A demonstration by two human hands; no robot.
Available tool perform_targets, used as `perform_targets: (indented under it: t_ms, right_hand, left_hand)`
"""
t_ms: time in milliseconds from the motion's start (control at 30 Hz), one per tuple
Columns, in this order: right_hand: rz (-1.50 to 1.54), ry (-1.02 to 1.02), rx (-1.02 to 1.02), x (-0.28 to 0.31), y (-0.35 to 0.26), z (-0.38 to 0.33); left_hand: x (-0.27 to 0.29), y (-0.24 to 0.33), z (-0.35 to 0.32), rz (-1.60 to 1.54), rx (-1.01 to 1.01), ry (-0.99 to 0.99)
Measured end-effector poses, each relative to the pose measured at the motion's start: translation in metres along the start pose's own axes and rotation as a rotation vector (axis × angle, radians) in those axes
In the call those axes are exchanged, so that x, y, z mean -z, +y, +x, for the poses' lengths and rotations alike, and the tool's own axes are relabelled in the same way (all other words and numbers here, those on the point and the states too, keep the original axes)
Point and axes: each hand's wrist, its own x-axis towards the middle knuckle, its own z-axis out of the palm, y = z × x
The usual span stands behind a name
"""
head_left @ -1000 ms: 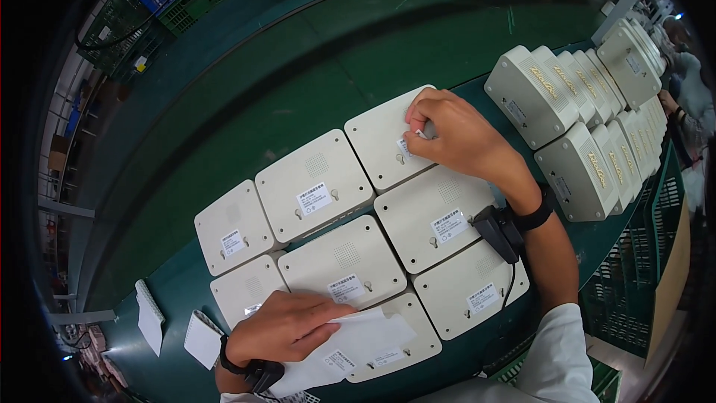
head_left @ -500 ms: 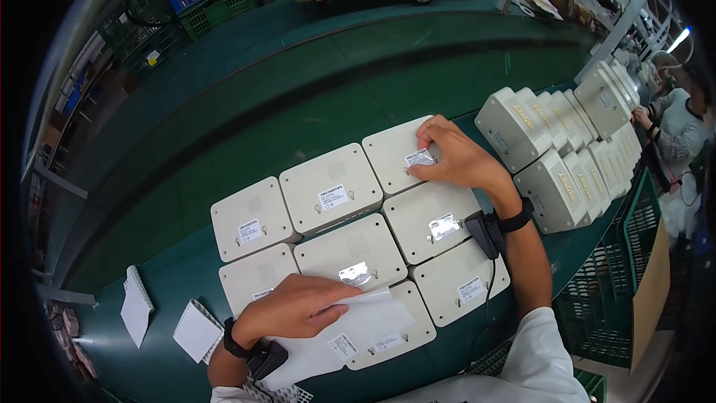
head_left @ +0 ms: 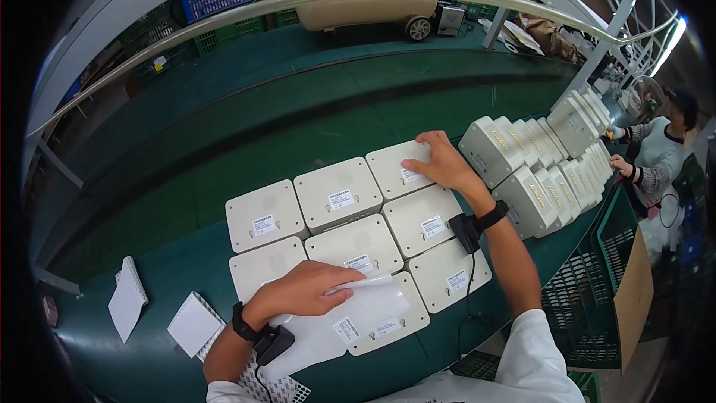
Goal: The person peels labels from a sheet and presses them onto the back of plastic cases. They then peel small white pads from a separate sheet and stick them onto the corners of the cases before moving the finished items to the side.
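Off-white plastic boxes (head_left: 339, 194) with rounded corners and corner holes lie in rows of three on the green table. Each box whose face shows bears a white printed label near its keyhole slots. My right hand (head_left: 447, 164) is on the far right box (head_left: 382, 163), thumb and finger apart, the thumb at its label (head_left: 409, 176). A glossy white backing sheet (head_left: 306, 347) is pinched in my left hand (head_left: 309, 291) over the near boxes. One printed label (head_left: 346, 330) shows on that sheet. Part of the near left box is hidden by my left hand.
Stacked off-white boxes (head_left: 522, 149) stand at the right. Two small white pads (head_left: 195, 326) lie at the left. Green crates (head_left: 582, 313) stand at lower right, beside a cardboard sheet (head_left: 634, 295). A co-worker (head_left: 660, 149) is at the far right; a beige tank (head_left: 365, 4) stands behind.
The view has tilted upward, bringing a pale rail into sight. My right thumb has slid to the label's upper edge. My left hand still holds the sheet.
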Motion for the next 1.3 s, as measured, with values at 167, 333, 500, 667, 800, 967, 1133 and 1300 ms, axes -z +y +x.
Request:
perform_targets:
  t_ms: [167,333,500,667,800,967,1133,1300]
  right_hand:
    - [0.212,-0.095,0.095,0.007,0.042,0.005]
    - [0.419,-0.034,-0.011,-0.013,0.041,-0.009]
    - [0.309,0.042,0.018,-0.025,0.039,-0.016]
    - [0.246,-0.033,-0.123,-0.002,0.02,-0.016]
    - [0.133,0.025,-0.107,-0.013,0.013,-0.014]
    - [-0.028,0.031,-0.017,-0.005,0.007,-0.014]
    - [-0.188,-0.025,0.588,-0.047,-0.088,-0.054]
    - [-0.413,0.073,0.676,-0.093,-0.094,-0.063]
  left_hand:
    - [0.0,0.0,-0.001,0.006,-0.036,0.015]
    - [0.006,0.041,-0.029,-0.031,-0.138,0.03]
    - [0.004,0.103,-0.086,-0.212,-0.32,-0.168]
    - [0.025,0.042,-0.201,-0.323,0.407,0.316]
    - [0.008,-0.062,-0.271,-0.524,0.536,0.976]
    - [-0.017,-0.092,-0.273,-0.676,0.577,1.301]
    - [-0.023,-0.064,-0.232,0.38,0.826,1.189]
    - [-0.018,-0.034,-0.164,0.789,0.564,0.939]
